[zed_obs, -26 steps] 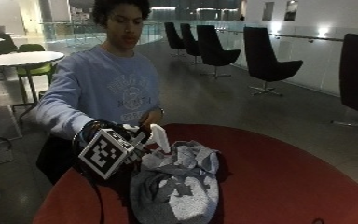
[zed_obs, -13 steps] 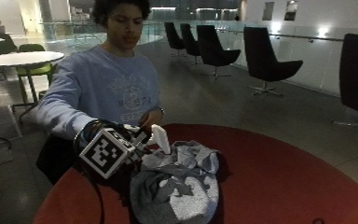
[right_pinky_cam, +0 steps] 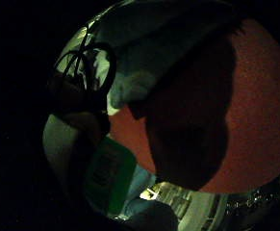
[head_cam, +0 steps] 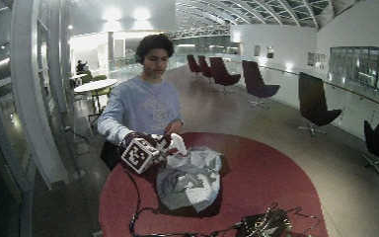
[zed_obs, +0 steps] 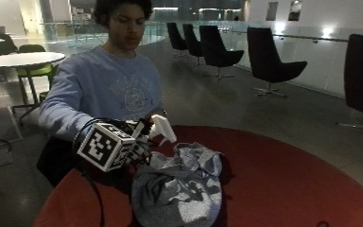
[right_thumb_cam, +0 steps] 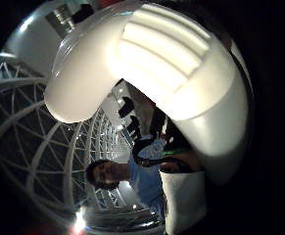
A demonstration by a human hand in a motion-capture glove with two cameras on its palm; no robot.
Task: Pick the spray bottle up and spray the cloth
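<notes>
crumpled cloth [zed_obs: 178, 189] on red table [zed_obs: 295, 189], black chairs [zed_obs: 272, 64] behind.

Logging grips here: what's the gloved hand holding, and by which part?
The black-gloved right hand grips the white plastic spray bottle around its neck, below the spray head.

No legible text found. The spray bottle [right_pinky_cam: 106, 178] carries a green label with dark print, too blurred to read. The person's sweatshirt [zed_obs: 115, 92] bears a chest emblem, wording indistinct.
</notes>
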